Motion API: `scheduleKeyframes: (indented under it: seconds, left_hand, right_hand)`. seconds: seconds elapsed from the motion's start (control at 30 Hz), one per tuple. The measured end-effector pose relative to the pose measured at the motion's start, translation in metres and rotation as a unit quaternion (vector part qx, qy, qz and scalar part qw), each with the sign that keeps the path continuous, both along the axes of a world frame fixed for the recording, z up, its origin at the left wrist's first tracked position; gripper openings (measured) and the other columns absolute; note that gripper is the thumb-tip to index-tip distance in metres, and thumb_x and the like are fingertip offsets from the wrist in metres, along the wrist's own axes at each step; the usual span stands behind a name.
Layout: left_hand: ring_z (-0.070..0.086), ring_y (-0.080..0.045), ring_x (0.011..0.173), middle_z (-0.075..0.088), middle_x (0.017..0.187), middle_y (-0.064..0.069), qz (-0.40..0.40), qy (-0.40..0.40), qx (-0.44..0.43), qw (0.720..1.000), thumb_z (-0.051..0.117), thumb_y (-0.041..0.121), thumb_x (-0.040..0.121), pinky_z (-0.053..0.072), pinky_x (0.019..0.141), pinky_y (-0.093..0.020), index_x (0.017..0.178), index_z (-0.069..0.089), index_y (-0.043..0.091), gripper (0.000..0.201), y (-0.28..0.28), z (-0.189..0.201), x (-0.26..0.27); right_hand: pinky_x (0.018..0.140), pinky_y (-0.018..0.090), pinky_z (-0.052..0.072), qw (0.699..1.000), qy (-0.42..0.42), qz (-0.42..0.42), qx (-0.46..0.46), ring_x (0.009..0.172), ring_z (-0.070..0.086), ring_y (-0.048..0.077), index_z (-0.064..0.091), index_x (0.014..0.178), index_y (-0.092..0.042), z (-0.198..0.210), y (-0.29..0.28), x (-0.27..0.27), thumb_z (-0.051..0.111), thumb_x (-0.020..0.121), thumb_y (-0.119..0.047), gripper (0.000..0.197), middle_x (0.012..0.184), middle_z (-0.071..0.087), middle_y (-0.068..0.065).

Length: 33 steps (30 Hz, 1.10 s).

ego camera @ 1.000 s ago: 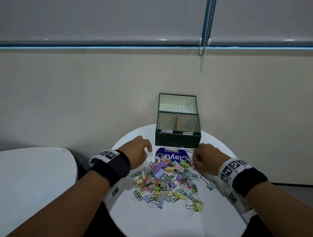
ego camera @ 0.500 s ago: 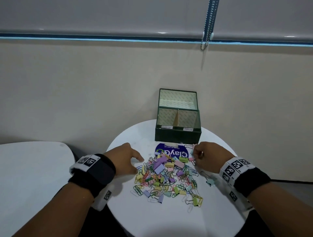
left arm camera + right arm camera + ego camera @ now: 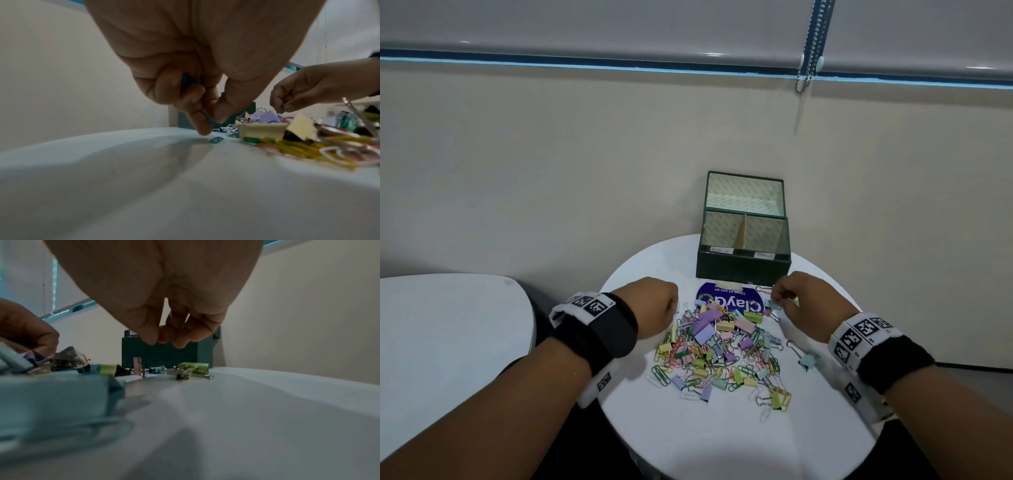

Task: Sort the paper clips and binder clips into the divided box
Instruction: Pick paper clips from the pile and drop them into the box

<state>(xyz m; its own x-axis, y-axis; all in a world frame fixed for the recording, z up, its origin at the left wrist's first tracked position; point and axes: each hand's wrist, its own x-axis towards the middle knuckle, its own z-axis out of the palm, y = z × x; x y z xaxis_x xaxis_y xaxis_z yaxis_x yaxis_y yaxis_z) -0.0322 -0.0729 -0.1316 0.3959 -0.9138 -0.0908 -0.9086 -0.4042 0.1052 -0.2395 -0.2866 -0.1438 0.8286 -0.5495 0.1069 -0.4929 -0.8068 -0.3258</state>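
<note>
Since one second ago, left hand drawn back from beside the divided box to the pile's left edge; right hand nearly unmoved at the pile's far right. Left hand's thumb and fingers pinch a blue paper clip, one fingertip just above the round white table, beside a loose green paper clip; right hand's fingertips pressed together, whether on a clip cannot be told. Mixed pile of paper clips and binder clips lies between the hands, partly over a blue sticker; divided box stands behind it, lid raised, both front compartments showing bare lining.
</note>
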Motion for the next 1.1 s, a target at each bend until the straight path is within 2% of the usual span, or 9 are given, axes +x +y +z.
scheduleKeyframes:
  seconds: [0.13,0.23,0.3,0.43,0.53,0.63,0.73,0.87,1.1]
  left_hand:
    - [0.057,-0.022,0.107,0.062,0.122,-0.003,0.034,0.019,-0.022,0.999,0.043,0.016,0.098,0.045,0.091,-0.031,0.129,0.053,0.022,0.033,-0.002,0.001,0.004]
    - [0.058,-0.025,0.102,0.06,0.118,-0.007,0.032,-0.008,-0.001,0.999,0.038,0.018,0.099,0.046,0.087,-0.031,0.118,0.062,0.015,0.03,-0.002,0.002,0.004]
    - [0.058,-0.026,0.092,0.062,0.109,-0.011,0.039,-0.024,0.016,0.999,0.038,0.018,0.099,0.045,0.077,-0.031,0.106,0.061,0.008,0.026,0.0,0.001,0.005]
    - [0.059,-0.024,0.105,0.058,0.12,-0.007,0.06,-0.006,0.054,0.997,0.042,0.006,0.093,0.047,0.088,-0.031,0.117,0.058,0.014,0.03,0.002,-0.004,0.008]
    - [0.057,-0.023,0.108,0.053,0.124,-0.004,0.061,0.009,0.047,0.997,0.043,0.0,0.09,0.046,0.09,-0.029,0.121,0.056,0.018,0.038,-0.001,-0.004,0.007]
    - [0.057,-0.022,0.107,0.051,0.124,-0.003,0.053,0.006,0.045,0.998,0.044,-0.001,0.089,0.046,0.091,-0.027,0.122,0.057,0.02,0.04,-0.005,-0.005,0.008]
    - [0.055,-0.022,0.109,0.05,0.124,-0.003,0.029,-0.028,0.067,0.997,0.044,-0.001,0.09,0.042,0.085,-0.025,0.123,0.057,0.019,0.041,-0.009,-0.001,0.008]
    - [0.055,-0.021,0.108,0.051,0.121,-0.002,-0.019,-0.06,0.093,0.994,0.041,0.002,0.093,0.042,0.085,-0.026,0.12,0.06,0.022,0.039,-0.024,0.022,0.008]
    - [0.053,-0.011,0.096,0.061,0.11,0.005,-0.031,0.07,-0.029,0.997,0.04,0.007,0.1,0.038,0.083,-0.022,0.108,0.067,0.017,0.03,-0.115,0.076,-0.003]
  right_hand:
    - [0.078,0.025,0.043,0.999,-0.047,0.001,0.006,0.091,0.057,0.018,0.067,0.105,-0.024,0.001,-0.004,-0.002,0.055,0.095,-0.009,0.021,0.103,0.062,-0.002]
    - [0.071,0.015,0.037,0.999,-0.05,0.006,0.014,0.088,0.056,0.015,0.066,0.11,-0.022,0.002,-0.005,0.0,0.055,0.097,-0.009,0.022,0.102,0.059,-0.006]
    - [0.071,0.017,0.041,0.998,-0.059,0.001,0.03,0.083,0.058,0.011,0.064,0.109,-0.025,0.008,-0.006,0.005,0.059,0.097,-0.01,0.02,0.102,0.063,-0.007]
    - [0.068,0.02,0.048,0.988,-0.139,-0.034,0.054,0.08,0.062,0.008,0.06,0.093,-0.026,0.035,-0.025,0.026,0.063,0.094,-0.009,0.018,0.095,0.064,-0.008]
    - [0.076,0.024,0.053,0.98,-0.173,-0.06,0.076,0.087,0.064,0.011,0.066,0.1,-0.027,0.053,-0.042,0.045,0.067,0.093,-0.01,0.018,0.104,0.067,-0.009]
    - [0.089,0.029,0.054,0.986,-0.135,-0.077,0.053,0.099,0.062,0.012,0.067,0.117,-0.029,0.055,-0.05,0.051,0.07,0.092,-0.014,0.03,0.114,0.057,-0.014]
    - [0.079,0.023,0.05,0.99,-0.126,-0.06,0.033,0.088,0.061,0.01,0.065,0.093,-0.029,0.043,-0.043,0.035,0.068,0.092,-0.015,0.014,0.102,0.063,-0.013]
    - [0.081,0.026,0.054,0.996,0.072,-0.037,0.033,0.091,0.064,0.013,0.072,0.089,-0.031,0.018,-0.033,0.012,0.066,0.09,-0.02,0.013,0.097,0.066,-0.011]
    - [0.086,0.03,0.055,0.991,0.108,-0.077,0.004,0.097,0.062,0.014,0.074,0.094,-0.038,-0.007,-0.031,0.01,0.07,0.081,-0.04,0.014,0.101,0.062,-0.011]
